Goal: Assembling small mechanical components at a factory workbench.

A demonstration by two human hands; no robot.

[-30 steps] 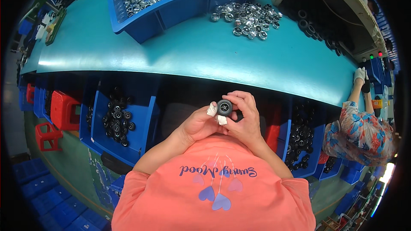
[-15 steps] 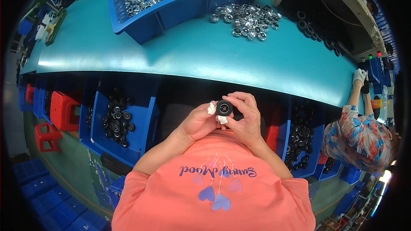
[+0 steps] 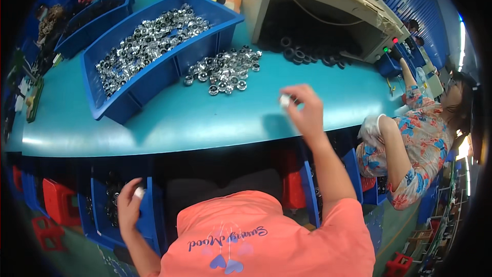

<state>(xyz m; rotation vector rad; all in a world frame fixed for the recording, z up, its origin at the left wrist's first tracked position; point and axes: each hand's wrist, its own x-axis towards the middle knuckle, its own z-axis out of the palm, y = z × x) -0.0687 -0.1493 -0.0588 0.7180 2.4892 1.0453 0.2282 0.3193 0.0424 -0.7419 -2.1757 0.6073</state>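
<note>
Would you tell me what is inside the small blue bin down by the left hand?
The small blue bin under the table edge holds dark ring-shaped parts. The left hand reaches into it and covers some; the bin's floor and lower layers are hidden.

- Small white piece (image 3: 284, 100): pinched in the right hand's fingertips, raised over the teal table edge, at 5 o'clock from the loose heap of shiny metal rings (image 3: 224, 70).
- Second small white piece (image 3: 138, 192): in the left hand, low at 7 o'clock, above the blue bin of dark rings (image 3: 110, 202).
</note>
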